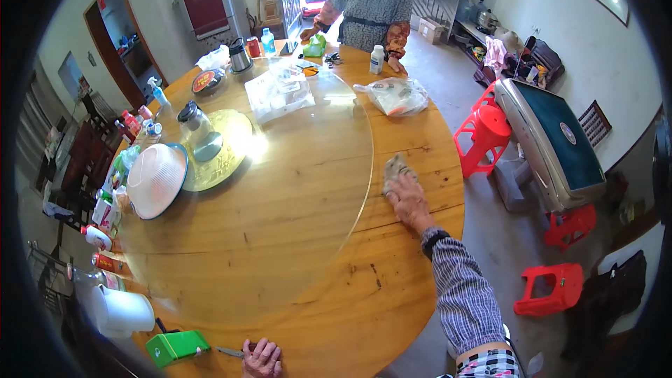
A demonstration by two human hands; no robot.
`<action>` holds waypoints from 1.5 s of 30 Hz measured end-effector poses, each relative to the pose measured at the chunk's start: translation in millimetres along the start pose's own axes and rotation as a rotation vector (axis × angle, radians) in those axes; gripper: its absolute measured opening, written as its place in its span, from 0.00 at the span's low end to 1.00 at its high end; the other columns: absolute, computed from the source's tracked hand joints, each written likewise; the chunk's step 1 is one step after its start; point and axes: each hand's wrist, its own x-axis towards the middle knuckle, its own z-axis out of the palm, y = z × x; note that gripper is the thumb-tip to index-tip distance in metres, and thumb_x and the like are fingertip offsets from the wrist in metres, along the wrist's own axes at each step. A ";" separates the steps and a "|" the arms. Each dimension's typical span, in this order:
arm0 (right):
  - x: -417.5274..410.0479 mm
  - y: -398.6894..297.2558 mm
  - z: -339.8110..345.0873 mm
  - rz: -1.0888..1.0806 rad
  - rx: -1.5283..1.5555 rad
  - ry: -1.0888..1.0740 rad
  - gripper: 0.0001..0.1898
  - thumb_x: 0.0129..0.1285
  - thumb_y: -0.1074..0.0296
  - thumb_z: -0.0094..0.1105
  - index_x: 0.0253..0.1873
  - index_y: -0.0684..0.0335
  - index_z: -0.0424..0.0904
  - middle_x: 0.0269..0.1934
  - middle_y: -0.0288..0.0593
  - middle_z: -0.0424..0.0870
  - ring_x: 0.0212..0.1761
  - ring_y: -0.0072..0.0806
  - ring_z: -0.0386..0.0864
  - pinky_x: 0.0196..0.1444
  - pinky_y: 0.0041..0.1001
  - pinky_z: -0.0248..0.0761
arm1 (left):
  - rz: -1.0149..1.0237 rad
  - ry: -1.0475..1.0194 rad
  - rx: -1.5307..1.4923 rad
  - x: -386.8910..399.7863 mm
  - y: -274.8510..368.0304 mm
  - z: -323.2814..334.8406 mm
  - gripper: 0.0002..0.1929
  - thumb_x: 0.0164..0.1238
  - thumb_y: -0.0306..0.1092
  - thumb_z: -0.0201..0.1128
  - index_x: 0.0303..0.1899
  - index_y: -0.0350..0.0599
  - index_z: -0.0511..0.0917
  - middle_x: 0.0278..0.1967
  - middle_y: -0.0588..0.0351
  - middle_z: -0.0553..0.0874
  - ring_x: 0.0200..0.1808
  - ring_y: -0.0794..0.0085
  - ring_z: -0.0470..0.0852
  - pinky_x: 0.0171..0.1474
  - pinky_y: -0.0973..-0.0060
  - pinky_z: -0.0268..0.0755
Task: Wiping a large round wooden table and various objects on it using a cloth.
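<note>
My right hand [408, 198] presses a crumpled, greyish cloth [400, 164] flat on the wooden rim of a round table [362, 302], just outside the edge of its glass turntable [283, 194]. At the near edge of the table, my left hand [261, 359] lies with bent fingers over the reddish handle of a small knife [231, 352]. The knife's blade sticks out to the left, towards a green box [177, 347]. Part of the handle is hidden under the fingers.
A glass pitcher [194, 126] stands on a gold tray [231, 168], beside a white mesh food cover [156, 181]. Clear plastic bags [396, 97] lie farther back. Another person [370, 8] stands at the far side. Red plastic stools [485, 131] stand to the right.
</note>
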 end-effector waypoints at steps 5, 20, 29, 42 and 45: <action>37.7 28.7 17.7 0.263 -0.172 0.102 0.25 0.82 0.47 0.52 0.75 0.50 0.80 0.82 0.56 0.67 0.86 0.55 0.59 0.84 0.54 0.53 | 0.021 0.022 0.000 11.9 -9.5 4.2 0.17 0.65 0.32 0.67 0.54 0.38 0.89 0.62 0.45 0.87 0.68 0.47 0.84 0.71 0.28 0.66; -244.9 -206.5 -26.2 -0.422 0.064 -0.050 0.13 0.67 0.55 0.70 0.49 0.56 0.90 0.59 0.45 0.84 0.67 0.48 0.77 0.69 0.52 0.69 | 0.105 0.135 0.037 -52.3 3.1 14.9 0.24 0.66 0.39 0.70 0.63 0.43 0.85 0.71 0.45 0.81 0.78 0.44 0.74 0.76 0.24 0.55; -297.7 -204.5 -48.4 -0.039 0.018 0.101 0.07 0.62 0.68 0.72 0.41 0.63 0.86 0.56 0.56 0.84 0.62 0.59 0.78 0.64 0.54 0.70 | -0.010 -0.030 0.006 -9.7 -10.9 -6.3 0.21 0.69 0.42 0.66 0.59 0.42 0.86 0.67 0.48 0.83 0.75 0.53 0.77 0.72 0.26 0.60; -167.4 -75.0 6.8 0.337 -0.368 0.009 0.36 0.75 0.56 0.61 0.85 0.48 0.62 0.86 0.60 0.58 0.88 0.59 0.54 0.85 0.58 0.51 | -0.132 -0.276 0.211 -18.3 34.8 16.1 0.28 0.72 0.36 0.57 0.64 0.18 0.76 0.64 0.27 0.78 0.75 0.25 0.71 0.76 0.24 0.59; -156.1 -48.9 9.1 0.288 -0.401 0.054 0.35 0.74 0.55 0.61 0.84 0.49 0.65 0.84 0.60 0.62 0.87 0.58 0.56 0.85 0.56 0.52 | -0.174 -0.263 0.292 -6.8 42.4 29.0 0.28 0.72 0.35 0.57 0.65 0.18 0.76 0.66 0.26 0.77 0.77 0.24 0.69 0.77 0.23 0.57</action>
